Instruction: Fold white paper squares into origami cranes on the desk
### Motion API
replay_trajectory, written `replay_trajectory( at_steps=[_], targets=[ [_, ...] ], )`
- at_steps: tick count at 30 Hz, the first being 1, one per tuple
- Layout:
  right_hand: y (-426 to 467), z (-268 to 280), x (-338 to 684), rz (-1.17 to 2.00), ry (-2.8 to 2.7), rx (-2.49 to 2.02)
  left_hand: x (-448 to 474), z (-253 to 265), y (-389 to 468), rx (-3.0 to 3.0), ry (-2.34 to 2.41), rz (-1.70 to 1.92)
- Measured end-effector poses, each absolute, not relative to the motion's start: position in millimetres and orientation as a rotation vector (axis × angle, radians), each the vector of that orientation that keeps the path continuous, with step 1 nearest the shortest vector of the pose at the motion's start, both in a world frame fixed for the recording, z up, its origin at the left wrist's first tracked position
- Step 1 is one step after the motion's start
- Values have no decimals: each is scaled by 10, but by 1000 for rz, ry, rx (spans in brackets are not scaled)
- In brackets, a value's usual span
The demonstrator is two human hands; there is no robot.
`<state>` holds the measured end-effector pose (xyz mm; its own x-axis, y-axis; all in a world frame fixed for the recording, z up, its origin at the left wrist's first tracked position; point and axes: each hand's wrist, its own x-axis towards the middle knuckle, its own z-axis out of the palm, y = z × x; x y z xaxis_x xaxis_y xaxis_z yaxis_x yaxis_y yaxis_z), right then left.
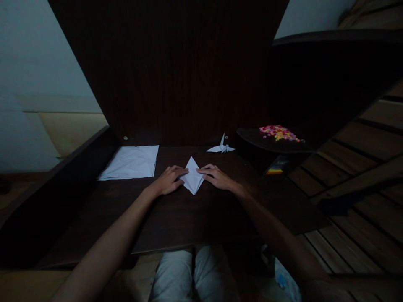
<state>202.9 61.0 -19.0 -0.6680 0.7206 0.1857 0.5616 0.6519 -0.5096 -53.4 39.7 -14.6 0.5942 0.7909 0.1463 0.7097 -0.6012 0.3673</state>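
A white folded paper point(192, 178) lies on the dark desk in front of me, a diamond shape with a point toward me and one away. My left hand point(170, 179) holds its left edge, with the index finger on top and the thumb lower at the side. At the right edge, my right hand point(217, 176) holds it in the same way, fingers bent over the paper. Behind and to the right stands a white paper crane point(222, 147), touched by neither hand. Whatever lies beneath my fingertips is hidden.
White paper sheets point(132, 161) lie stacked at the desk's left, beside a low side panel point(63, 188). On the right, a small raised shelf point(252, 137) bears a pile of pink and yellow bits point(280, 133). A tall dark back panel point(189, 75) closes off the far side.
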Motion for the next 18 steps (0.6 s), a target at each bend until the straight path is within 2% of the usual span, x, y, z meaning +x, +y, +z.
replay_trajectory(
  at_steps=[10,18],
  targets=[
    [610,-164,2052,686,-2483,-1033,-508,-170,392,2576,1270,470],
    [626,-217,2036,601,-2486,-1029,-495,-159,386,2578,1296,471]
  ],
)
